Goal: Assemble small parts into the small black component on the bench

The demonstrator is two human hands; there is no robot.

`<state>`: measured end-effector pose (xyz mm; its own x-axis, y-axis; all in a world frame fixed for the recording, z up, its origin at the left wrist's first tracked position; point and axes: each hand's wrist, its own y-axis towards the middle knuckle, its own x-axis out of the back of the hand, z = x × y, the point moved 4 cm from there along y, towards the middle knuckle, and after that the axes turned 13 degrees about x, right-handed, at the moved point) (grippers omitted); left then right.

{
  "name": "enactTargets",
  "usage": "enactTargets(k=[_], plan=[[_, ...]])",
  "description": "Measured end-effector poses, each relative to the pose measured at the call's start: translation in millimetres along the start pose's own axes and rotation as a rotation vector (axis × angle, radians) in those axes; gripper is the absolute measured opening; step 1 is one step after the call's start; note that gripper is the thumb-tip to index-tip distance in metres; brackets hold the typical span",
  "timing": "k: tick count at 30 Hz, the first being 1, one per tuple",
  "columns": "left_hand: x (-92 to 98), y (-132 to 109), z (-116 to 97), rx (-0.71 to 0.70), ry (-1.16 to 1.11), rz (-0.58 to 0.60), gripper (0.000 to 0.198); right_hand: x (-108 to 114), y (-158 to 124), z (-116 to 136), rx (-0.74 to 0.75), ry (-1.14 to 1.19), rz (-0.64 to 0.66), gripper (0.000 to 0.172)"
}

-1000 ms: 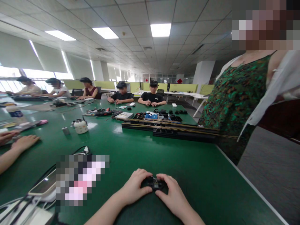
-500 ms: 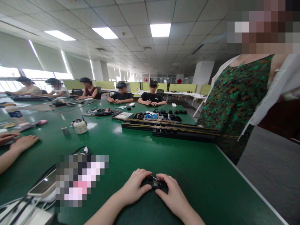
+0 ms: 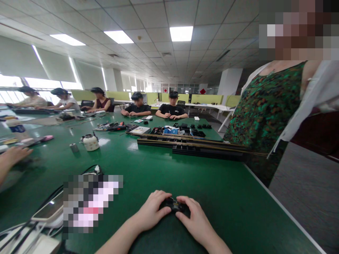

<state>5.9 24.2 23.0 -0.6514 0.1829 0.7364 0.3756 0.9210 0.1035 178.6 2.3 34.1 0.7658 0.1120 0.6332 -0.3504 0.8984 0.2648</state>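
Between my two hands, low over the green table [image 3: 127,197], is a small black part [image 3: 175,206] with a bit of bright metal at its top. My left hand [image 3: 155,209] grips its left end, thumb in front and fingers behind. On the other end, my right hand [image 3: 191,216] closes in the same way. Fingers cover both ends of the part, and its exact kind cannot be made out.
Long black rails [image 3: 206,152] with thin brass-coloured rods lie across the table ahead. Phones and cables [image 3: 47,211] are at my left, with a white pot [image 3: 90,142] beyond. A neighbour's hand [image 3: 18,155] is far left; a person [image 3: 267,106] stands at the right.
My hands and the black part stay almost in place. The neighbour's hand at the far left has shifted left. The standing person has moved slightly.
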Motion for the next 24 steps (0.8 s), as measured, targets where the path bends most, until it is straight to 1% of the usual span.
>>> enactTargets(k=[8,24], plan=[[-1.3,-0.1,-4.4,0.01,0.005,0.003,0.033,2.9,-1.2,-1.7,0.001,0.003,-0.002,0.035],[-0.6,0.3,-5.4,0.022,-0.006,0.008,0.032,2.7,-2.0,-0.5,0.012,-0.001,-0.002,0.033]])
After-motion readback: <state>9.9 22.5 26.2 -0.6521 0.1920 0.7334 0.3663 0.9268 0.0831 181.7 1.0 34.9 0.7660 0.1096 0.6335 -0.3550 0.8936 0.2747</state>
